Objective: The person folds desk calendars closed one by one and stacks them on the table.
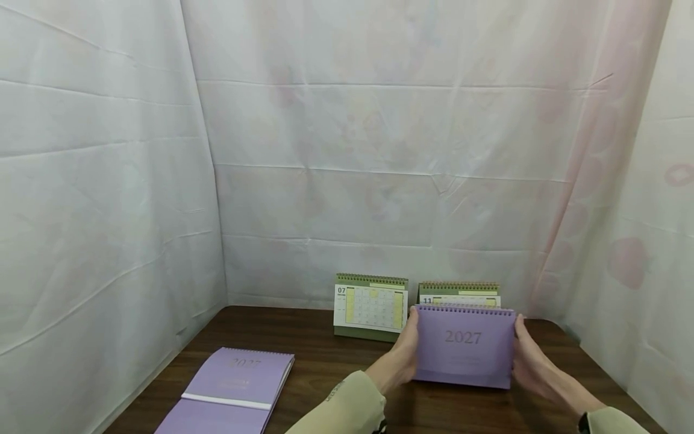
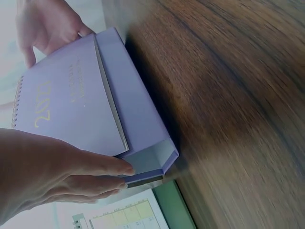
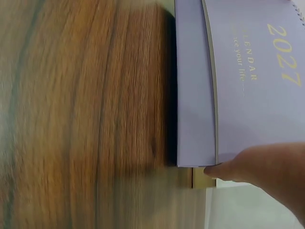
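Observation:
A purple desk calendar (image 1: pixel 464 355) marked 2027 stands tented on the dark wooden table, spiral binding on top. My left hand (image 1: pixel 400 360) holds its left side, and my right hand (image 1: pixel 534 363) holds its right side. In the left wrist view, the left fingers (image 2: pixel 102 167) lie along the open end of the folded stand. The right thumb (image 3: pixel 238 164) is at the front cover's side edge in the right wrist view. Just behind the purple calendar, a green desk calendar (image 1: pixel 458 289) showing 11 is partly hidden.
Another green desk calendar (image 1: pixel 371 307), showing 07, stands left of the held one. At the table's front left, a second purple 2027 calendar (image 1: pixel 230 380) lies unfolded flat. White curtains (image 1: pixel 368 132) enclose the table (image 1: pixel 309 355) at the back and sides.

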Demonstrator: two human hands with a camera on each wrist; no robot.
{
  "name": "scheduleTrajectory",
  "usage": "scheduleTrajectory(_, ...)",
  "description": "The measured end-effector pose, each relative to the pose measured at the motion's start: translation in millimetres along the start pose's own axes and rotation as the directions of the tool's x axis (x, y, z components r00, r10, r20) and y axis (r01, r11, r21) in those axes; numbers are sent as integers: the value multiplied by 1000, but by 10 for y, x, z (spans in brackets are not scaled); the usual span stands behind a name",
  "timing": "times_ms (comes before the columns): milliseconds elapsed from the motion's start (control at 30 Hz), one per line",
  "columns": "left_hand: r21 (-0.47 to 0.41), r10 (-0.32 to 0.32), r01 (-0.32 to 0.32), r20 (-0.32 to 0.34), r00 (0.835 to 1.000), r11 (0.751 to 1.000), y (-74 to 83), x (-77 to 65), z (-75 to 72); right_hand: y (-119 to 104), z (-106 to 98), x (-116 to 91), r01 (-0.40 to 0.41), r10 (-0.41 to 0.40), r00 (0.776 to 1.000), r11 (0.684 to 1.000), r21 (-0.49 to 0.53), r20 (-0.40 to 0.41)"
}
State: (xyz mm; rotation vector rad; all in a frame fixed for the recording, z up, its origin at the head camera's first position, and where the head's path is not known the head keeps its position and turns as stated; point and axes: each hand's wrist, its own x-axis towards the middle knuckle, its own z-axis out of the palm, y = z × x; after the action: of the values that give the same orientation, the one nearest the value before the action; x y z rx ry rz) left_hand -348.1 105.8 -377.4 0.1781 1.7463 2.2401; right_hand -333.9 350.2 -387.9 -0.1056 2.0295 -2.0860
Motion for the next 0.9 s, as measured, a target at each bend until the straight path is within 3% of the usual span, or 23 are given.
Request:
scheduleTrajectory(500, -14, 2, -1, 5, 1000, 1000, 122, -190, -248, -40, 312, -70, 41, -41, 999, 999, 6, 10)
scheduleTrajectory(900, -12, 7, -7, -30, 1000, 1000, 213, -334, -392, -90, 526, -125, 42, -42, 999, 999, -18, 19)
